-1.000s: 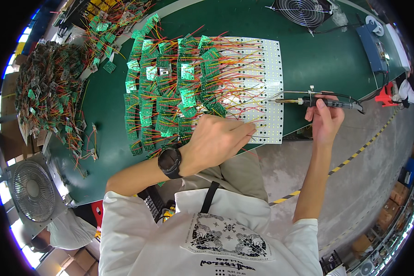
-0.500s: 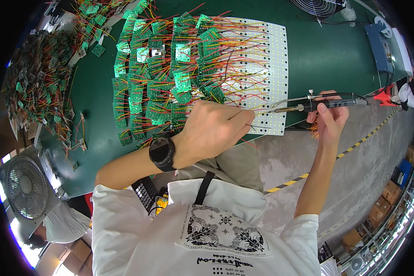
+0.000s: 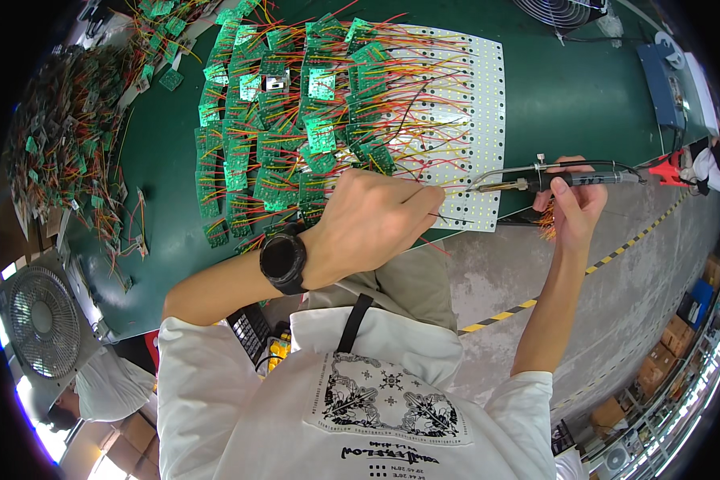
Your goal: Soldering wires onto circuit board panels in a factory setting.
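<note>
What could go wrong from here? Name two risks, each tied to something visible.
The soldering iron in the right hand points toward the left hand, tip close by; a slip might burn the skin. Red and yellow wires lie crowded across the white panel, so the left hand could snag one.

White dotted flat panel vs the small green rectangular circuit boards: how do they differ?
Colour: the white dotted flat panel is white; the small green rectangular circuit boards are green.
Size: the panel is one large sheet; each board is far smaller.
Arrangement: the panel lies as a single piece; the boards sit in rough, uneven columns, some overlapping.
Shared: thin red and yellow wires stretch over both.
</note>
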The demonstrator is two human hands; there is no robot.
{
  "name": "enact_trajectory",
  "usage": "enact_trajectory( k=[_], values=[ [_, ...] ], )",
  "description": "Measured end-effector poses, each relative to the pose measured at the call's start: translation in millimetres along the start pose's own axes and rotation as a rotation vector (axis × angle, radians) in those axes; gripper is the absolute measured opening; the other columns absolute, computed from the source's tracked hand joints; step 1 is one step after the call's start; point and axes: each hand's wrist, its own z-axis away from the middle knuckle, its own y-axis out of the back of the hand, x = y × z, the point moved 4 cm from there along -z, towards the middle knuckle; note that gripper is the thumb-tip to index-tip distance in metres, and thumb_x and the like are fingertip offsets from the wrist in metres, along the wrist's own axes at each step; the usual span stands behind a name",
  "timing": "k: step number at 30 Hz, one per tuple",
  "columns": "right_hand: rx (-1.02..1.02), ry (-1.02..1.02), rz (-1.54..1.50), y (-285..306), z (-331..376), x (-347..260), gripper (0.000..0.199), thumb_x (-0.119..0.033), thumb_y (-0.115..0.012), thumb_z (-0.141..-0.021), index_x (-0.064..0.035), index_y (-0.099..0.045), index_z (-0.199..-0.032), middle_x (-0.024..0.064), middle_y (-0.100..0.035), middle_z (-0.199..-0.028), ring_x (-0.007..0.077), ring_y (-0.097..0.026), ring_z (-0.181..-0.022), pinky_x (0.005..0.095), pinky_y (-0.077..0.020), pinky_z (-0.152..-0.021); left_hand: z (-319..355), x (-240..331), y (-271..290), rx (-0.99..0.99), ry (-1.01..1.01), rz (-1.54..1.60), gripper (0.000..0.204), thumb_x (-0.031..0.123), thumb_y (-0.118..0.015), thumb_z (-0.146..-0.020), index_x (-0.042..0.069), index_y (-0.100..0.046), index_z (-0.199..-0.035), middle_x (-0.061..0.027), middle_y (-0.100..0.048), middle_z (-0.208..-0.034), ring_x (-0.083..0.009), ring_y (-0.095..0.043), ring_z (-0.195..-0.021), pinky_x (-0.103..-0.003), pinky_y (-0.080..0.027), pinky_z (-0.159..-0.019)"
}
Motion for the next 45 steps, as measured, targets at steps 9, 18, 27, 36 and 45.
enact_trajectory(
  k=[9,18,27,36,45],
  values=[
    [-0.007,0.012,-0.007,0,0,1,0.021,-0.003,-0.064,-0.084,0.0071,-0.057,-0.101,0.0137,-0.063,-0.076,0.0171,-0.060,-0.053,0.0253,-0.0476,-0.046,1,0,0,-0.002,0.009,-0.011,0.011,0.005,-0.070,-0.073,0.005,-0.066,-0.084,-0.0049,-0.060,-0.060,-0.0210,-0.058,-0.049,-0.032,-0.044,-0.042],
    [0.030,0.057,-0.101,3,-2,0,0.024,-0.005,-0.063,-0.084,0.0081,-0.055,-0.103,0.0150,-0.062,-0.080,0.0187,-0.057,-0.051,0.0276,-0.0472,-0.046,1,1,3,0.005,0.004,-0.013,0.009,0.006,-0.069,-0.074,0.005,-0.066,-0.082,-0.0056,-0.062,-0.061,-0.0221,-0.059,-0.049,-0.032,-0.046,-0.043],
    [0.101,0.022,-0.182,8,-2,3,0.023,-0.003,-0.061,-0.084,0.0091,-0.055,-0.104,0.0149,-0.061,-0.083,0.0190,-0.056,-0.051,0.0292,-0.0444,-0.044,-12,20,24,-0.152,-0.007,-0.053,0.017,0.012,-0.069,-0.074,0.005,-0.065,-0.088,-0.0039,-0.058,-0.088,-0.0179,-0.060,-0.069,-0.032,-0.047,-0.052],
    [0.088,0.028,-0.181,5,-2,2,0.020,-0.002,-0.060,-0.084,0.0092,-0.056,-0.101,0.0153,-0.061,-0.084,0.0186,-0.056,-0.050,0.0287,-0.0447,-0.045,-9,26,16,-0.246,-0.285,-0.031,0.018,0.017,-0.068,-0.071,0.007,-0.064,-0.085,-0.0033,-0.057,-0.094,-0.0216,-0.055,-0.088,-0.035,-0.042,-0.083],
    [0.060,0.046,-0.175,3,-1,0,0.019,-0.001,-0.061,-0.083,0.0102,-0.056,-0.099,0.0142,-0.061,-0.081,0.0187,-0.057,-0.050,0.0275,-0.0459,-0.045,-7,14,4,-0.108,-0.268,-0.136,0.017,0.013,-0.061,-0.071,0.006,-0.063,-0.086,-0.0040,-0.061,-0.090,-0.0198,-0.057,-0.083,-0.032,-0.045,-0.072]
  ],
)
